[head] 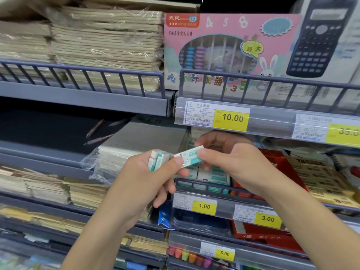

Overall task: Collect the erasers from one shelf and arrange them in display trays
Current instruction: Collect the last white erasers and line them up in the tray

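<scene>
Erasers [158,158] are gripped in the left hand [148,178], while 1 eraser [191,155] is pinched by the right hand [231,162] above the tray [206,182].

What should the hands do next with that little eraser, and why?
Probably tuck the single eraser, pinched by the right hand, against the eraser stack that the left hand grips. Its end already reaches the left thumb, and more erasers still wait in the shelf tray below.

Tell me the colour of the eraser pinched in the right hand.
White with teal-green printing, seen in the head view: the eraser is pinched by the right hand.
</scene>
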Action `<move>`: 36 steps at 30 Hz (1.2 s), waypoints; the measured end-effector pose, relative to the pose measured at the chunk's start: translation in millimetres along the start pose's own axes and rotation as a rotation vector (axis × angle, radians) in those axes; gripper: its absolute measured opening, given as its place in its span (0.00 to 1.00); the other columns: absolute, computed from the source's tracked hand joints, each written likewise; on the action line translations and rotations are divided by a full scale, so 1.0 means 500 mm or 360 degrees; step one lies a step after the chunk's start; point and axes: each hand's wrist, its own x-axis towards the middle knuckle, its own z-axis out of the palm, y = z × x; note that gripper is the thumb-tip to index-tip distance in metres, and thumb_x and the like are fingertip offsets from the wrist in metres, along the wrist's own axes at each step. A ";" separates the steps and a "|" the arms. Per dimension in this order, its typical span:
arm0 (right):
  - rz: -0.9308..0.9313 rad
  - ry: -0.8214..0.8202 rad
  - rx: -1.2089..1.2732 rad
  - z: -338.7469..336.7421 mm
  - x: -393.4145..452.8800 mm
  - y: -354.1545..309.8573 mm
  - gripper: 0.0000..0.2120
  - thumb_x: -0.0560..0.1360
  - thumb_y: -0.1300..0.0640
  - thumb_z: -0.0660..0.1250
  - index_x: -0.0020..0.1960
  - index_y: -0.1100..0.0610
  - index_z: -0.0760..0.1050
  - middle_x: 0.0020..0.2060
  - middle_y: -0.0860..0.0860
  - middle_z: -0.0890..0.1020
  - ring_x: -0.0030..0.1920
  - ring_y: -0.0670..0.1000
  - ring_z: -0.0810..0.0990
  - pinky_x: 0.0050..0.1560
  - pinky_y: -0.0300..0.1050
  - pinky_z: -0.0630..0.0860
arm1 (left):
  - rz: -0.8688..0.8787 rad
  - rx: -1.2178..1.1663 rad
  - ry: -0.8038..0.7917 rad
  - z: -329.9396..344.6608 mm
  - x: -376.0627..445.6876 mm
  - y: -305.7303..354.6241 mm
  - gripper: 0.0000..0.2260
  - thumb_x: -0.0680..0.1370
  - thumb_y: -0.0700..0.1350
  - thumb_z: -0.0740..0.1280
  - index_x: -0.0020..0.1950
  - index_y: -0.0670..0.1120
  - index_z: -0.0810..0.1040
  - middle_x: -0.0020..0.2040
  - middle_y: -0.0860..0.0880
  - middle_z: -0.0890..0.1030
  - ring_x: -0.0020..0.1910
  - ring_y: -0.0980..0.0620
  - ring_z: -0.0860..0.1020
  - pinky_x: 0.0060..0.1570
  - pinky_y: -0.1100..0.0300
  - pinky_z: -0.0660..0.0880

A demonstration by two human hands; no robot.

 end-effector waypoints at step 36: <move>0.0414 -0.0170 -0.1676 -0.080 0.077 0.071 0.06 0.75 0.51 0.72 0.51 0.44 0.82 0.51 0.40 0.80 0.52 0.46 0.78 0.52 0.41 0.72 | 0.0020 -0.0038 -0.0174 -0.013 0.021 -0.024 0.07 0.76 0.58 0.74 0.52 0.59 0.84 0.49 0.47 0.88 0.41 0.49 0.84 0.51 0.53 0.77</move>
